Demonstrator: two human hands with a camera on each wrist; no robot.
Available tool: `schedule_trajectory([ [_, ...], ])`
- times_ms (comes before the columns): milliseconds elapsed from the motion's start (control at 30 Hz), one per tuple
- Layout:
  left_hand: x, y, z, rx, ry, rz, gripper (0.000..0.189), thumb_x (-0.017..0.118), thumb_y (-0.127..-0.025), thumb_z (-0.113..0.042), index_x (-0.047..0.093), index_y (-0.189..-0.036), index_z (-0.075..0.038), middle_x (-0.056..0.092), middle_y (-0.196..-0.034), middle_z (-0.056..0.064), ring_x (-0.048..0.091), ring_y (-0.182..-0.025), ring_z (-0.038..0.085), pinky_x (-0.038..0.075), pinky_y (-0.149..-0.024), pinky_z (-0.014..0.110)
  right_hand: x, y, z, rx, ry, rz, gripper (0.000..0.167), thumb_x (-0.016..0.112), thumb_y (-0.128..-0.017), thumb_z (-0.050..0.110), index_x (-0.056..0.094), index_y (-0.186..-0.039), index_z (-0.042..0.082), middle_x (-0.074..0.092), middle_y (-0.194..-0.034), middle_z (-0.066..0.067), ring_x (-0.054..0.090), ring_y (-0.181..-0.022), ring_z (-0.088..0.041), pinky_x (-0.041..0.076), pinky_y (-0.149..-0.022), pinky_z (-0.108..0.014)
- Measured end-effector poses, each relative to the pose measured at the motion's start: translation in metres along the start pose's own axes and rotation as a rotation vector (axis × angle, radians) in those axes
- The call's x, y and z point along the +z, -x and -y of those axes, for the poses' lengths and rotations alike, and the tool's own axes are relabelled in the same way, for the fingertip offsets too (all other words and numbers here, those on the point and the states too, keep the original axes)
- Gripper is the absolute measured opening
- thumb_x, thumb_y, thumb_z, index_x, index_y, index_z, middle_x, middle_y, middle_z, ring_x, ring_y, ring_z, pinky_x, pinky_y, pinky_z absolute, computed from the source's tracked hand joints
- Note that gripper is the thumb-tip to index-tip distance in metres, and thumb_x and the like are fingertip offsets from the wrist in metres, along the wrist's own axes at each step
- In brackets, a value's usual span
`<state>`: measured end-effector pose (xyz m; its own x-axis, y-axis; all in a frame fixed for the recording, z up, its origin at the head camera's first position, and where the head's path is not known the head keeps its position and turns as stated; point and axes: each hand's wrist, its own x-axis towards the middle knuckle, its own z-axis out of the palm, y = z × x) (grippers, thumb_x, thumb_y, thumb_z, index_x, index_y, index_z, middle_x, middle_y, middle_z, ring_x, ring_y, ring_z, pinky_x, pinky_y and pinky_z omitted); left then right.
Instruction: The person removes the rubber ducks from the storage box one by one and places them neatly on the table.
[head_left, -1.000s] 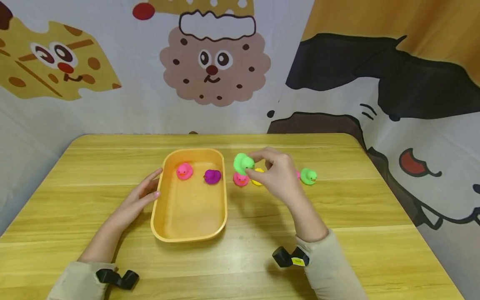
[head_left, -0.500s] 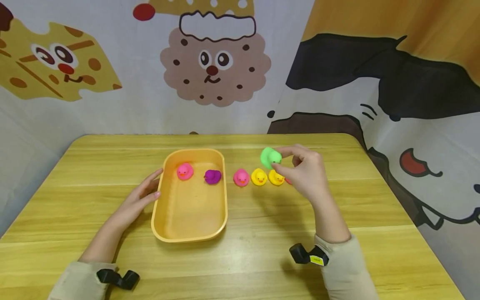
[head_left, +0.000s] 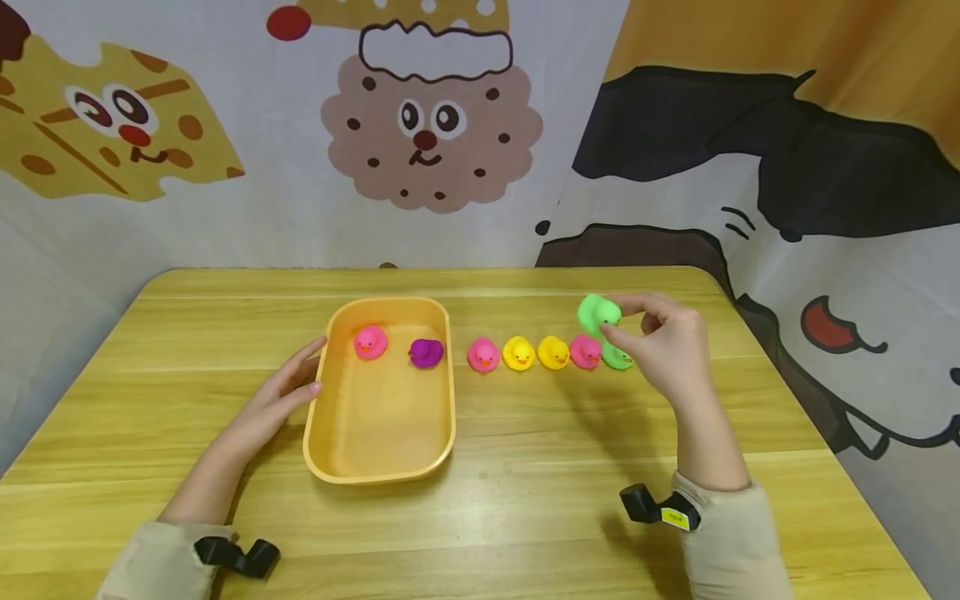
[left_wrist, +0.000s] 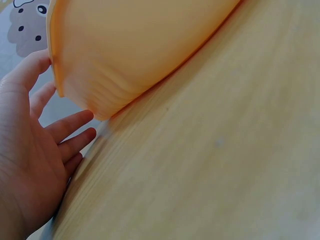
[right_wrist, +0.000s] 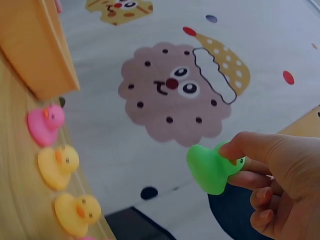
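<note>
My right hand [head_left: 663, 337] pinches a green rubber duck [head_left: 597, 314] between thumb and fingers, held above the table. Below it, a row of ducks runs along the table: a pink duck [head_left: 483, 355], a yellow duck [head_left: 518, 354], a second yellow duck [head_left: 553, 353], another pink duck [head_left: 586, 352] and a green duck [head_left: 617, 356] partly hidden by the hand. My left hand [head_left: 281, 396] rests its extended fingers and thumb against the left side of the orange tub [head_left: 378, 479]. Inside the tub sit a pink duck [head_left: 370, 342] and a purple duck [head_left: 426, 353].
The wooden table [head_left: 525, 517] ends at a back edge against a curtain [head_left: 285, 225] printed with cartoon figures. Each sleeve carries a black wrist camera, one on the left [head_left: 236, 557] and one on the right [head_left: 660, 508].
My right hand has moved to the right with the green duck, from beside the tub to the far end of the row, uncovering ducks it had hidden. The left hand stays put.
</note>
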<state>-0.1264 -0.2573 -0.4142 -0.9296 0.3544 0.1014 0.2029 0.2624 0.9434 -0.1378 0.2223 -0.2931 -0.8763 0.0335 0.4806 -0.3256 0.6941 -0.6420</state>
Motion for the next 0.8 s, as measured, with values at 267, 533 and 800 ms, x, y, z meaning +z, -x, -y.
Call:
schedule_trajectory([
  [267,0.000,0.000,-0.001,-0.003,0.007,0.000,0.059,0.046,-0.101,-0.009,0.021,-0.154,-0.020,0.033,-0.146,0.026,0.037,-0.126,0.007,0.033,-0.094,0.014,-0.013,0.003,-0.016,0.055,0.037,0.001,0.025,0.080,-0.076,0.005,0.075,-0.101,0.003,0.065,-0.087,-0.009,0.041,-0.070,-0.018,0.032,-0.060,-0.024],
  [533,-0.001,-0.001,0.000,-0.006,0.002,0.001,0.059,0.046,-0.101,-0.010,0.022,-0.154,-0.020,0.033,-0.146,0.027,0.037,-0.128,0.015,0.034,-0.094,0.015,-0.022,0.004,-0.030,0.097,0.107,0.015,0.027,0.079,-0.078,0.010,0.074,-0.104,0.003,0.065,-0.089,-0.009,0.041,-0.071,-0.018,0.032,-0.058,-0.024],
  [800,-0.001,-0.001,0.000,0.007,0.014,0.007,0.059,0.045,-0.101,-0.008,0.021,-0.154,-0.018,0.032,-0.147,0.028,0.038,-0.126,0.007,0.034,-0.094,0.015,-0.027,0.002,-0.045,0.150,0.159,0.051,0.030,0.077,-0.081,0.016,0.072,-0.108,0.004,0.066,-0.094,-0.010,0.041,-0.071,-0.018,0.032,-0.056,-0.025],
])
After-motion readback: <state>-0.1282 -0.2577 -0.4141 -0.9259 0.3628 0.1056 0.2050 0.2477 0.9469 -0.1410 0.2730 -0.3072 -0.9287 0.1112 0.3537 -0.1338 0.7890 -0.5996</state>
